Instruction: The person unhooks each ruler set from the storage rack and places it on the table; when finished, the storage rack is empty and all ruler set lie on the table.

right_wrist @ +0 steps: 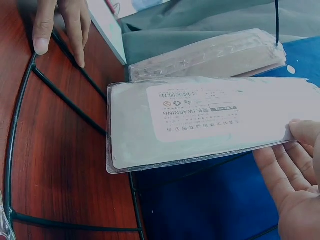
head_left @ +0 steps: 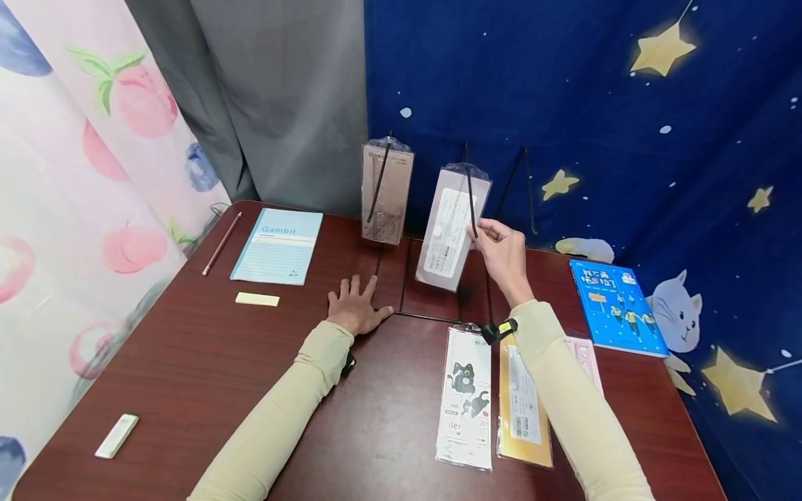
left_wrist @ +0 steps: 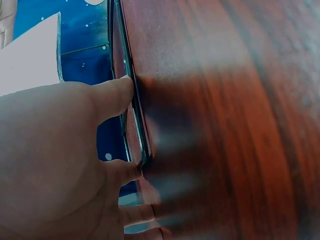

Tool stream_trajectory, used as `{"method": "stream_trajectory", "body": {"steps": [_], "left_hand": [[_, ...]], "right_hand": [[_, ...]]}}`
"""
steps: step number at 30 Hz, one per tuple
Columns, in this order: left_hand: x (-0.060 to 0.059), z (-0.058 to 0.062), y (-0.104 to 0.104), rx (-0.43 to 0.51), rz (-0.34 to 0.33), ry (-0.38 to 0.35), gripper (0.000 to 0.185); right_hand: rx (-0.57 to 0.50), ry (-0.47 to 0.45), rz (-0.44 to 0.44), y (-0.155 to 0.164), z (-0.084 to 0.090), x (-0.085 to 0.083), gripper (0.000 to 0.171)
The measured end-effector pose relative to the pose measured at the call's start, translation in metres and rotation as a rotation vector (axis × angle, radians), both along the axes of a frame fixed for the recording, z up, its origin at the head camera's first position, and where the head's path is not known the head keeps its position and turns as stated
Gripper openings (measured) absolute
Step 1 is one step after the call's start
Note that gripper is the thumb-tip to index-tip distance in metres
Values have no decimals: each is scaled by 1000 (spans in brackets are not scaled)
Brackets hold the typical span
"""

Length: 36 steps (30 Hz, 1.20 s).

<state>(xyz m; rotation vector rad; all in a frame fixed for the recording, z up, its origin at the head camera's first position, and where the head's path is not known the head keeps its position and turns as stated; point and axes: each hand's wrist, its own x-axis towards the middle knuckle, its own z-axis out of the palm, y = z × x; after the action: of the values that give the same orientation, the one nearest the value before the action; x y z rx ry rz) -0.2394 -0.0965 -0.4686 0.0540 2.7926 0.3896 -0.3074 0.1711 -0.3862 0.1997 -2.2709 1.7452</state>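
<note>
My right hand (head_left: 506,259) pinches the right edge of a flat pale packet (head_left: 450,229) with a white printed label, thumb on the label side in the right wrist view. The packet hangs tilted at the middle hook (head_left: 470,191) of a black wire rack (head_left: 432,318); the hook's rod crosses its front. On the left hook hangs a brownish-grey packet (head_left: 388,191) in clear plastic. My left hand (head_left: 355,308) rests on the table with fingers spread, and its thumb (left_wrist: 117,95) lies at the rack's front base wire.
Near the right forearm lie a black-cat packet (head_left: 464,396), a yellow packet (head_left: 526,410) and a partly hidden pink packet (head_left: 584,358). A blue book (head_left: 617,306) is at right. On the left are a Gambit notebook (head_left: 278,247), a pencil (head_left: 222,243) and two small pale bars (head_left: 257,299).
</note>
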Motion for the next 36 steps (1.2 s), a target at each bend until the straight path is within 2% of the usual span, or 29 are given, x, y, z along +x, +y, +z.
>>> {"method": "stream_trajectory", "body": {"steps": [11, 18, 29, 36], "left_hand": [[1, -1, 1, -4, 1, -6, 80], [-1, -1, 2, -12, 13, -48, 80], [1, -1, -1, 12, 17, -38, 82], [-5, -5, -1, 9, 10, -53, 85]], "right_hand": [[-20, -23, 21, 4, -2, 11, 31], [-31, -31, 49, 4, -1, 19, 32], [-35, -51, 77, 4, -6, 38, 34], [-28, -62, 89, 7, -7, 50, 33]]}}
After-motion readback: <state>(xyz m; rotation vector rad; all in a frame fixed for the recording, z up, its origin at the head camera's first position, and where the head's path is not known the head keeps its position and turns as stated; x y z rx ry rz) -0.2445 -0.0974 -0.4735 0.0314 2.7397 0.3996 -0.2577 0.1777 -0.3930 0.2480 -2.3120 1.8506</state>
